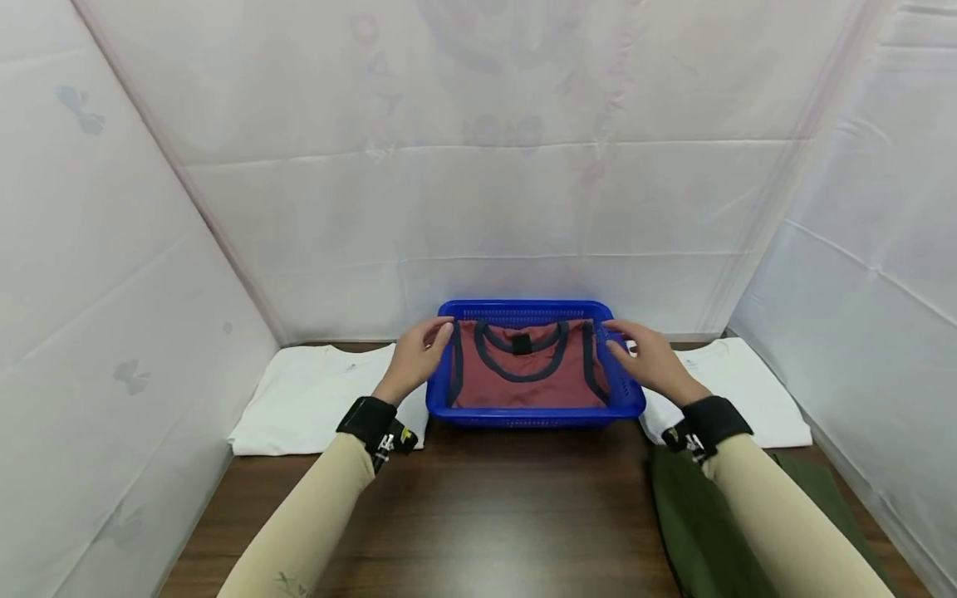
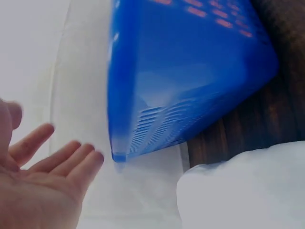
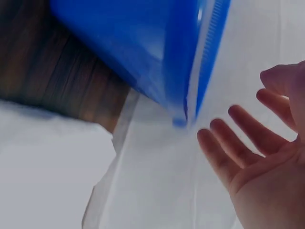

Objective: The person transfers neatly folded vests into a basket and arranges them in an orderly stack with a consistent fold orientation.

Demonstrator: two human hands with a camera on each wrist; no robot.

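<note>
Closest to the person, a dark green garment (image 1: 691, 515) lies on the brown wooden worktop (image 1: 493, 498), partly under the right forearm. Both arms wear beige sleeves and black wrist straps.

Further in, a blue plastic basket (image 1: 624, 399) sits on the worktop near the back, and inside it lies a folded red tank top (image 1: 527, 378) with dark trim, flat on the bottom. The left hand (image 1: 414, 359) is at the basket's left side and the right hand (image 1: 649, 361) at its right side. From the head view their fingertips seem to reach the upper corners of the rim, but the wrist views show both palms spread, fingers (image 2: 62, 160) straight and loose, just beside the basket's walls and holding nothing; the right fingers (image 3: 224, 155) are released the same way.

A folded white shirt (image 1: 314, 399) lies left of the basket, and a second white shirt (image 1: 736, 386) lies right of it.

Behind everything, white sheeting (image 1: 478, 183) closes in the back and both sides.
</note>
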